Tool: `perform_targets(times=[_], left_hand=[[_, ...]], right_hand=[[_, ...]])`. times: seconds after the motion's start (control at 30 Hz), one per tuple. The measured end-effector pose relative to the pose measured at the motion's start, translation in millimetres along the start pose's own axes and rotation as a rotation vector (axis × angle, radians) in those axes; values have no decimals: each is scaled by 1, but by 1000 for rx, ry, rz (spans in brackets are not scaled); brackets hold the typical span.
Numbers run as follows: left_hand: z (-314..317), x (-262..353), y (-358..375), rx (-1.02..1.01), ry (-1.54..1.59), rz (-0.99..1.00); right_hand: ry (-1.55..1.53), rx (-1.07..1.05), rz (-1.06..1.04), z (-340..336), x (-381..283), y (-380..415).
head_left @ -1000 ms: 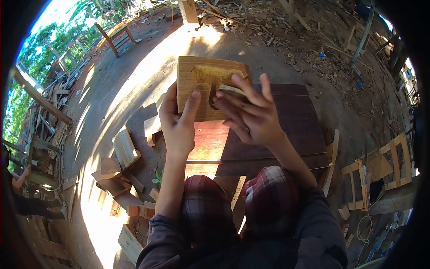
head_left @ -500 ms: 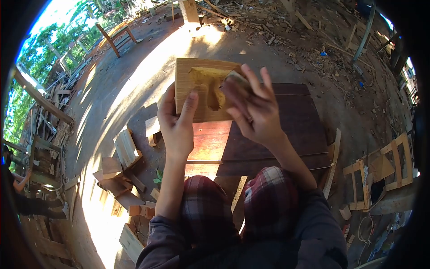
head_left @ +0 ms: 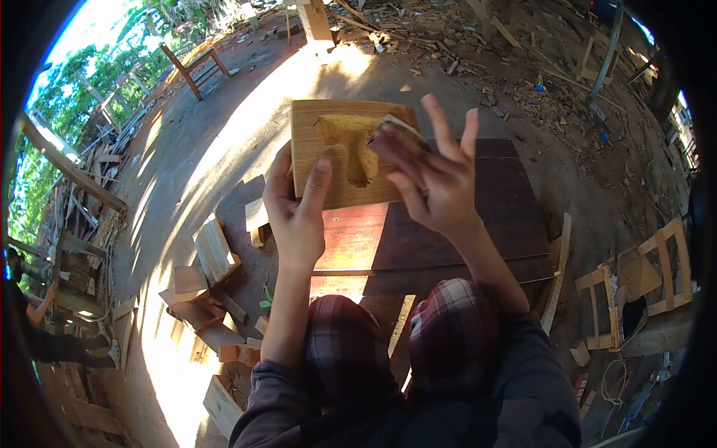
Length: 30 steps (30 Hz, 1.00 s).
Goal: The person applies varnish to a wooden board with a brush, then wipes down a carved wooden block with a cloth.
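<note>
A light wooden board point(head_left: 310, 142) with a carved hollow in its face is raised above the dark red-brown table point(head_left: 478, 216). My left hand point(head_left: 299, 216) grips its left edge, thumb on the front face. Against the board's right side is a small dark reddish-brown piece point(head_left: 401, 151) with a lighter edge, pinched in my right hand point(head_left: 441, 179) between thumb and fingers; two other fingers stretch upward. What exactly the small piece is cannot be made out.
Wooden blocks point(head_left: 215, 250) and offcuts lie on the ground at the left of the table. Wooden frames point(head_left: 665, 269) stand at the right. Another person's arm point(head_left: 43, 305) shows at the far left. A wooden post point(head_left: 315, 24) rises beyond the table.
My right hand has shifted slightly right, with two of its fingers spread further up. The small dark piece has tilted, uncovering more of the hollow.
</note>
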<state>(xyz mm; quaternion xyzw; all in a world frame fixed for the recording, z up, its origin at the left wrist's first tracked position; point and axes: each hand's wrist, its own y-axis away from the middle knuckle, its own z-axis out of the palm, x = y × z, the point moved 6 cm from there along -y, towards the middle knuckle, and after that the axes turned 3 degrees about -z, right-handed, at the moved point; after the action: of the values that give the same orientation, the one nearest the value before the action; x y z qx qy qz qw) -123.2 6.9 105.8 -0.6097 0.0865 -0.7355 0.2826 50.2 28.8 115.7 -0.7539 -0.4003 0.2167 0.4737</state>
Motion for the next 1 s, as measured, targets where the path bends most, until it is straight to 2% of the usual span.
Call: perform_targets(times=[0.03, 0.07, 0.17, 0.2, 0.3, 0.43, 0.53, 0.67, 0.73, 0.83, 0.93, 1.0], left_hand=[[1, -1, 2, -2, -19, 0], [0, -2, 1, -13, -18, -3], [-7, -2, -1, -8, 45, -56], [-8, -1, -2, -18, 25, -48], [-9, 2, 0, -12, -20, -19], [-5, 2, 1, 44, -37, 58], [-3, 9, 3, 70, -74, 138], [-1, 12, 4, 59, -188, 222], [0, 10, 4, 48, -164, 193], [-6, 9, 3, 121, -110, 219], [-11, 11, 2, 145, -72, 199], [-12, 14, 3, 139, -84, 230]], right_hand=[[31, 9, 22, -2, 4, 1], [-86, 54, 39, 1, 2, 5], [-217, -214, -111, 19, -25, 14], [-152, -128, -169, 10, -24, 5], [-24, -71, -122, 0, -13, 0], [-158, -196, -44, 19, -27, 8], [-242, -82, -81, 23, -23, 8], [-106, -32, -79, 17, -18, 0], [-35, -93, -14, 20, -21, 6], [-303, -104, 42, 30, -29, 7], [-153, -163, -71, 31, -36, 4], [-70, -110, -41, 24, -29, -6]])
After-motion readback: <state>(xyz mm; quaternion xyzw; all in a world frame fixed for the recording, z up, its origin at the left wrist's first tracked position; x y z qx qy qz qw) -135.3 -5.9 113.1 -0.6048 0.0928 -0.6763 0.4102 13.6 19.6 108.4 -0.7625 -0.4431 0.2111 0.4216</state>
